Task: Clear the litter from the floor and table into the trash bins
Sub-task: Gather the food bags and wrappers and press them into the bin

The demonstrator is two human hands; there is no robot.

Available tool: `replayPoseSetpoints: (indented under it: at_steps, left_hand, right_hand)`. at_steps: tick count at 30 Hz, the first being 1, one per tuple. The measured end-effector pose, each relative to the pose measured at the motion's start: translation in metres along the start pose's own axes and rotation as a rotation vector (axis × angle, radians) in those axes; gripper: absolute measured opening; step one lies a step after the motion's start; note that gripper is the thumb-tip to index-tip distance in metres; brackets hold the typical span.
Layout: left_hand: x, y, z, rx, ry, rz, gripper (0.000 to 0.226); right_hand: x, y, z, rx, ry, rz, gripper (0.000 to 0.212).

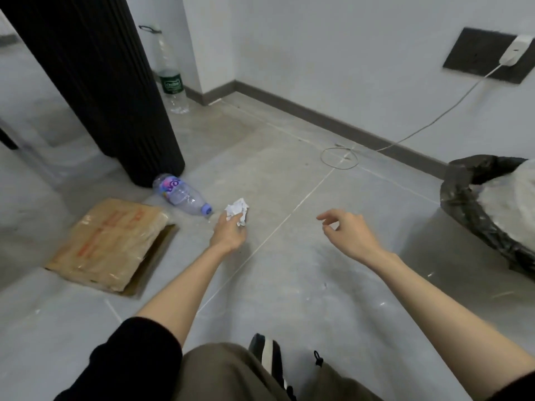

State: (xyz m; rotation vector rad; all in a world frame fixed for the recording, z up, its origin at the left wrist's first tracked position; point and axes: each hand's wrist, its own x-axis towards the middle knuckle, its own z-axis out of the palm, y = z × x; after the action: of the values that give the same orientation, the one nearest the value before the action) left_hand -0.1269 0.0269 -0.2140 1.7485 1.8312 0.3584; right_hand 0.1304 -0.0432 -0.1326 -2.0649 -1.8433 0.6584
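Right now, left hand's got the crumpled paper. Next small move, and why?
Probably swing the left hand right toward the black-lined bin and drop the crumpled paper in. The paper is pinched in its fingers, the bin stands open at the right, and the right hand holds nothing.

Left hand (228, 234) pinching crumpled paper (238, 211) — right hand (346, 231) loose

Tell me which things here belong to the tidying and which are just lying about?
Job: paper, held by left hand; lying bottle; standing bottle; cardboard; bin.
Just there: charger; cable; black column; shoe.
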Motion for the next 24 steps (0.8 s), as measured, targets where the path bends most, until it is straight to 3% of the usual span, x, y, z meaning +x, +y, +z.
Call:
replayPoseSetpoints:
  at_steps: [7, 16, 24]
  left_hand:
    - [0.048, -0.011, 0.017, 0.204, -0.144, -0.050, 0.048]
    - [0.035, -0.017, 0.028, 0.321, -0.114, 0.139, 0.046]
    - [-0.004, 0.038, 0.000, 0.071, 0.035, 0.137, 0.027]
  right_hand:
    - [0.020, 0.007, 0.029, 0.105, -0.007, -0.011, 0.027]
    - [0.010, 0.010, 0.037, 0.153, -0.021, -0.024, 0.029]
    - [-0.021, 0.008, 0.000, 0.184, 0.029, -0.009, 0.029]
